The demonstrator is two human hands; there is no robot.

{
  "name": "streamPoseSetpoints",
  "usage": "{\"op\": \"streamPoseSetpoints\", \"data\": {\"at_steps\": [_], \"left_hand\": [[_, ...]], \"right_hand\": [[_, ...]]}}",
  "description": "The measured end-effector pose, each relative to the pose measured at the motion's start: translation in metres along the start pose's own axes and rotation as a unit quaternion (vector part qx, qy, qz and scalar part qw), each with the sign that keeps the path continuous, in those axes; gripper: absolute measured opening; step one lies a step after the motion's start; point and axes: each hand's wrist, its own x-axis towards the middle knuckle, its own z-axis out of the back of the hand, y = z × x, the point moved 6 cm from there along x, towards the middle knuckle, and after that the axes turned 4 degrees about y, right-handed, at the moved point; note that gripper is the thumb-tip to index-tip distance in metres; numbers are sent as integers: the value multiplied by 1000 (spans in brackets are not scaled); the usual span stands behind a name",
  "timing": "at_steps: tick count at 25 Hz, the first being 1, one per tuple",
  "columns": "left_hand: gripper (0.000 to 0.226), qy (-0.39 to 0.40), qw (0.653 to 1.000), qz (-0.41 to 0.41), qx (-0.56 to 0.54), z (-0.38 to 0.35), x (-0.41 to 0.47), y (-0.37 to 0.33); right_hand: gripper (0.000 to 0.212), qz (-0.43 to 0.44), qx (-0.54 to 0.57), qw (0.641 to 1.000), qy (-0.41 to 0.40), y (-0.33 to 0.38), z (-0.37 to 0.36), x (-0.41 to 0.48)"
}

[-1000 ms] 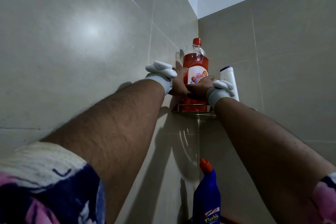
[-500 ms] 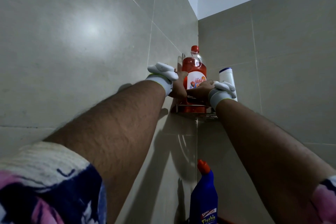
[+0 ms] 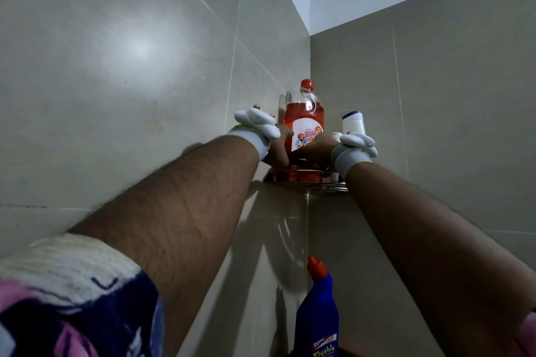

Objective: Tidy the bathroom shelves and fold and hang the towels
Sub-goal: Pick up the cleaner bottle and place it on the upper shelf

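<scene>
Bottle (image 3: 304, 122) of red liquid, red-capped and white-labelled, is stood upright on the wire corner shelf (image 3: 307, 181), grasped by the right hand (image 3: 317, 148); the left hand (image 3: 278, 149) is laid against it, its grip cannot be told

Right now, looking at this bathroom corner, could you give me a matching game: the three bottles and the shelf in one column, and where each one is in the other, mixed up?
Things:
1. red bottle
2. white bottle
3. blue bottle
4. wire shelf

Places:
A. below the shelf, at the bottom of the view
B. fixed in the corner where the tiled walls meet
C. on the shelf, held between the left hand and the right hand
D. at the shelf's right end

Pairs: 1-C, 2-D, 3-A, 4-B.
</scene>
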Motion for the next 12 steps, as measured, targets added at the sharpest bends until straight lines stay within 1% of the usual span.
{"op": "streamPoseSetpoints", "data": {"at_steps": [3, 5, 10, 12], "left_hand": [[77, 3, 1000, 9, -16, -4, 2, 0], [75, 5, 1000, 17, -25, -7, 4, 0], [68, 21, 999, 26, 7, -11, 2, -3], [66, 20, 999, 23, 21, -10, -2, -7]], "right_hand": [[62, 12, -113, 993, -10, 5, 1, -9], [62, 18, -158, 987, -20, 10, 4, -16], [63, 34, -216, 975, -31, 10, -5, -3], [63, 34, -218, 973, -72, 7, -10, 10]]}}
